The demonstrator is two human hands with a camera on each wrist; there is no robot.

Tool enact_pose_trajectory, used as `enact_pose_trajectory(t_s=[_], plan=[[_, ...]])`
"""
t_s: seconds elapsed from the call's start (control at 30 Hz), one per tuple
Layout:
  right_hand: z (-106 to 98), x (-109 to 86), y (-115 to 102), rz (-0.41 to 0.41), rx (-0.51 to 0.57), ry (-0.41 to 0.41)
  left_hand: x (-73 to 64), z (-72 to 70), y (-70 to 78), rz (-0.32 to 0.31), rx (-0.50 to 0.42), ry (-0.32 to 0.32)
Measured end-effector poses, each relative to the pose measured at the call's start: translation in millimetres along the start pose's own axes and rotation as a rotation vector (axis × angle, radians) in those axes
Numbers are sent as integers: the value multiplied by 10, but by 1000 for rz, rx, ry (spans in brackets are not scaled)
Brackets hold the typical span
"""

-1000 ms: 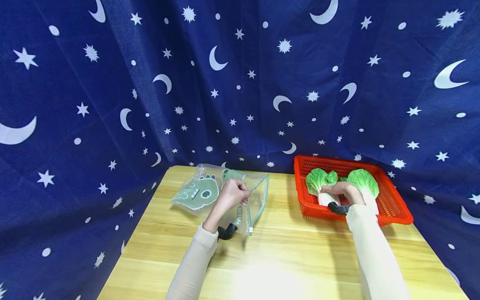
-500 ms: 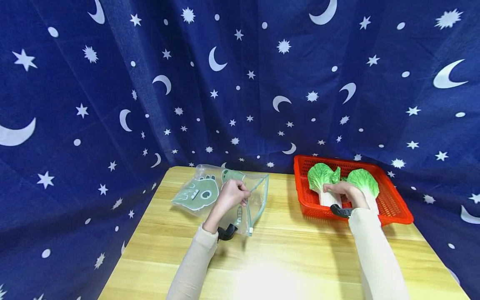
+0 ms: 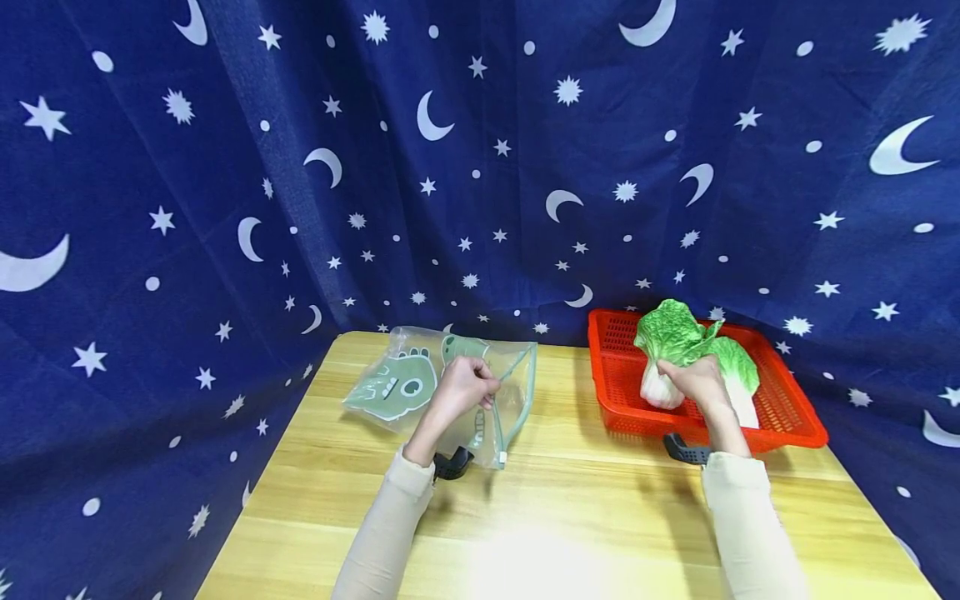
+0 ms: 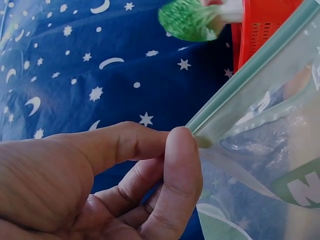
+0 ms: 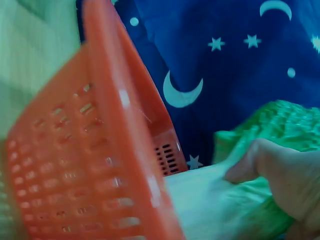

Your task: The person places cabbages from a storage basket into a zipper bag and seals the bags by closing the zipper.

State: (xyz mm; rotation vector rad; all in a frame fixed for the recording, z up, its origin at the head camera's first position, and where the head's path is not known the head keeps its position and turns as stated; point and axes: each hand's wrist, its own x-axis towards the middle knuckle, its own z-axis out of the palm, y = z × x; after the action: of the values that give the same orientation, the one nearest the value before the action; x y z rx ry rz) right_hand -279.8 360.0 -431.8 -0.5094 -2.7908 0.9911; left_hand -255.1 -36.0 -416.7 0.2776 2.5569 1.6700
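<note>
My left hand (image 3: 467, 385) pinches the edge of a clear zip bag (image 3: 397, 387) printed with green dinosaur shapes. In the left wrist view, thumb and finger meet on the bag's green zip strip (image 4: 250, 75). My right hand (image 3: 699, 382) grips a head of napa cabbage (image 3: 669, 333), leaves up and white base down, over the red basket (image 3: 618, 400). The right wrist view shows the thumb pressed on the white stalk (image 5: 205, 195) beside the basket's rim. A second napa cabbage (image 3: 738, 375) lies in the basket, partly behind the right hand.
A light wooden table (image 3: 570, 483) carries the bag at left and the basket at right. A blue curtain (image 3: 495, 192) with white moons and stars hangs along the table's back and sides. Dark wrist straps (image 3: 453, 463) sit on both wrists.
My right hand has lifted the napa cabbage up from the basket floor and tilted it more upright. The left hand and the bag have stayed in place.
</note>
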Motion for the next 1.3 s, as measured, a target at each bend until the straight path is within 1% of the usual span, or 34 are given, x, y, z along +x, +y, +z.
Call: enact_pose_trajectory(t_s=[0.1,0.17,0.23,0.3,0.4,0.47,0.53,0.63,0.77,0.9,0.97,1.07,1.2,1.3], plan=[[62,-139,-30,2,137,162,-12,-9,16,3,-6,1],[89,-227,-55,3,208,227,-17,-14,23,6,-10,1],[104,-308,-85,13,256,270,-19,-15,24,9,-10,0],[110,-379,-121,19,280,305,-17,-14,19,8,-9,0],[114,-486,-201,36,298,338,-6,-5,10,7,-32,4],[122,-555,-275,16,337,358,4,4,6,12,-62,10],[140,-633,-371,-20,377,369,10,13,8,20,-97,15],[193,-755,-539,-113,469,378,4,26,31,39,-140,1],[262,-951,-781,-176,510,352,-20,36,74,70,-171,-41],[346,-1143,-1013,-235,545,294,-54,36,122,103,-184,-67],[408,-1225,-1116,-271,582,252,-80,31,156,111,-195,-75],[522,-1325,-1234,-296,620,167,-127,17,218,120,-216,-83],[701,-1384,-1288,-329,578,20,-220,-47,315,139,-237,-81],[811,-1391,-1271,-396,536,-125,-292,-116,377,157,-246,-64]])
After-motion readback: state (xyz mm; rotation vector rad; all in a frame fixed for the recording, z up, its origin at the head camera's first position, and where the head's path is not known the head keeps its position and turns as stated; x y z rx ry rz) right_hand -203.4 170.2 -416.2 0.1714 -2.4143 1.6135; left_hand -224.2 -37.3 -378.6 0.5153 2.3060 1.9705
